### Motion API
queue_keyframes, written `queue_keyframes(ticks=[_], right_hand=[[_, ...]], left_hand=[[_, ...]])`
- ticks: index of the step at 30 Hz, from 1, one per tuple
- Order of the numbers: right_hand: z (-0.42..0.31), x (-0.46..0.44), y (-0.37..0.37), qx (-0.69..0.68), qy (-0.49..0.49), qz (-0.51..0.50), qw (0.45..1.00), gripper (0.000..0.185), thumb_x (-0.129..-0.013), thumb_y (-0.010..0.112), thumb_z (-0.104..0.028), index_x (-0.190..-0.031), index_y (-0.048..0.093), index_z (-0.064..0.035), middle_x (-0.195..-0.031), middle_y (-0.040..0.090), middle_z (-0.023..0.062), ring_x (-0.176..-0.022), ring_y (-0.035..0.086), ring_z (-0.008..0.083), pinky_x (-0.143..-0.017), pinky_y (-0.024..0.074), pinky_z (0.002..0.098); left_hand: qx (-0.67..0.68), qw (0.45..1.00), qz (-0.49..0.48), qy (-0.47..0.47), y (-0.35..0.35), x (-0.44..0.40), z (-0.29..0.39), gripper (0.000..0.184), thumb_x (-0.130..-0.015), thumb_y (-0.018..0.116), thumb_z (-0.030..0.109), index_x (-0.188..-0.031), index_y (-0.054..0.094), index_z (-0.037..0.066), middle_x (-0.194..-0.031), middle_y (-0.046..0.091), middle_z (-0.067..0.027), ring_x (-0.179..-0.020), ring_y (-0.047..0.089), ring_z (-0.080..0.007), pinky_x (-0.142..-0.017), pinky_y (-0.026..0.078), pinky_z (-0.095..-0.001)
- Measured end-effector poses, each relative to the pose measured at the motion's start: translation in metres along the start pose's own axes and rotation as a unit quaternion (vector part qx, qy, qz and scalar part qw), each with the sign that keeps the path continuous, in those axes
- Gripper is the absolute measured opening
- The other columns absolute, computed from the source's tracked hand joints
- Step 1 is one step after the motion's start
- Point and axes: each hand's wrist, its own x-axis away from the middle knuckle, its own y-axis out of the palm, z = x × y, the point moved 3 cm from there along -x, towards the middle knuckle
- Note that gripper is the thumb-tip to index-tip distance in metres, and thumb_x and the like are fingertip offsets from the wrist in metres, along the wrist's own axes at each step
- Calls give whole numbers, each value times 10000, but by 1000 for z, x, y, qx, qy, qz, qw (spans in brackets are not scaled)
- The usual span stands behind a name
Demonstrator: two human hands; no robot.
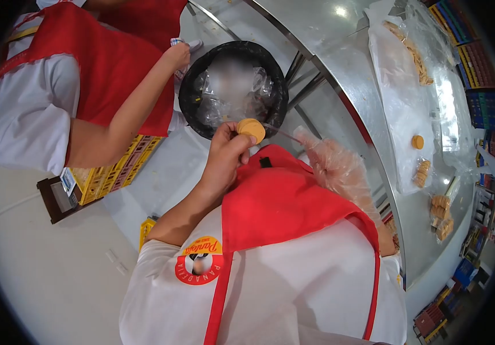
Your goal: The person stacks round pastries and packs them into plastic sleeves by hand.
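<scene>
The left hand [224,156] is bare and pinches some round yellow cookies [251,130]. Its thumb presses on the flat top, and the other fingers tuck round the far side and below. I cannot count the cookies, as they overlap. The main worry is a drop. In this view they sit over the near edge of the black bin [280,86], which has clear plastic scraps [262,83] in it. If the thumb gets loose, or the cookies slide on each other, they could fall in the bin or on the floor [46,247]. If the thumb squeezes too hard, a cookie could crack. A bump from the other person's arm [106,129] could knock them too. The cookies stick out past the tip of the left thumb, on the side facing the right hand [333,164], but well apart from it. The right hand is inside clear plastic, maybe a glove or a bag. A thin strip [282,132] runs from it toward the cookies, and a tug there could pull them crooked if it is joined to them. I cannot tell if the right hand's fingers are together or apart. More cookies [418,142] lie on the tabletop [345,52], far off to the right.
</scene>
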Motion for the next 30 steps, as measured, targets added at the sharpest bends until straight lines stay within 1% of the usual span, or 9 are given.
queue_keyframes(ticks=[2,5,8,15,23,30], right_hand=[[-3,-2,2,4,2,0,1000,432,-892,607,-92,-1302,584,-224,-795,599,123,-697,624,342,-611,503,450],[-7,-5,4,2,8,-2,1000,431,-893,607,-91,-1302,584,-223,-796,600,124,-699,625,342,-613,504,451],[-8,-8,7,1,9,-3,1000,430,-893,607,-90,-1302,585,-222,-798,601,124,-701,625,343,-615,504,451],[-9,-14,10,3,12,2,1000,429,-893,606,-89,-1301,585,-219,-803,604,127,-706,627,345,-620,505,452],[-3,-10,1,6,42,19,999,427,-893,605,-87,-1299,586,-216,-808,607,129,-712,628,347,-625,507,453],[-6,-7,4,-2,32,8,999,425,-893,605,-86,-1298,587,-214,-812,610,131,-717,629,349,-630,508,454]], left_hand=[[-2,1000,-2,-5,-2,2,2,368,-820,644,123,-1112,461,-7,-893,554,-52,-546,450,-71,-462,301,-197],[7,1000,-6,-5,-7,3,5,372,-795,664,114,-1082,470,-25,-854,566,-49,-564,461,-67,-500,334,-211],[2,1000,-11,-2,-13,-1,3,364,-799,659,109,-1081,471,-24,-867,568,-55,-565,462,-67,-504,338,-210],[14,1000,-17,0,-11,-7,6,340,-807,653,116,-1064,471,-13,-868,570,-60,-559,461,-66,-495,337,-209],[6,1000,-22,-16,-3,-12,8,360,-803,658,136,-1073,475,-17,-873,578,-61,-559,464,-60,-472,325,-198],[-4,999,-27,-28,-1,-14,9,381,-797,663,140,-1083,477,-30,-864,572,-56,-559,465,-60,-470,330,-199]])
